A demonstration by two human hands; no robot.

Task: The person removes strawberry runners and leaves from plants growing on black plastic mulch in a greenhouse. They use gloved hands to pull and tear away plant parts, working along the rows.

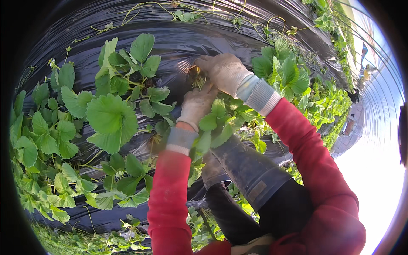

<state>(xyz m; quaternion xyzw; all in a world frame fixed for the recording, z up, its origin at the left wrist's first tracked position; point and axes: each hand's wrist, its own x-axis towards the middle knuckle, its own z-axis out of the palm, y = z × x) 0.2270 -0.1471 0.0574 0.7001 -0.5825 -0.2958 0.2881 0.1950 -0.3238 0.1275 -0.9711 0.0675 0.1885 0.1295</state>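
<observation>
My right hand (224,70), in a soiled knit work glove, is curled over the black plastic mulch film (178,41). Its fingertips meet a tuft of thin straw-coloured stems (199,81), where a small yellow spot shows. Just below, my left hand (197,106), gloved too, reaches to the same tuft with its fingers pointing towards the right hand. Green strawberry leaves (220,119) lie beneath and beside both hands. What the fingers grip is hidden. Left of my hands, a leafy strawberry plant (111,118) grows up through the film.
More strawberry plants (285,71) stand along the bed at the right. Thin runners (134,16) trail over the film at the far side. My rubber boots (251,172) stand close below my hands, among foliage. A greenhouse's hooped plastic wall (379,105) curves along the right.
</observation>
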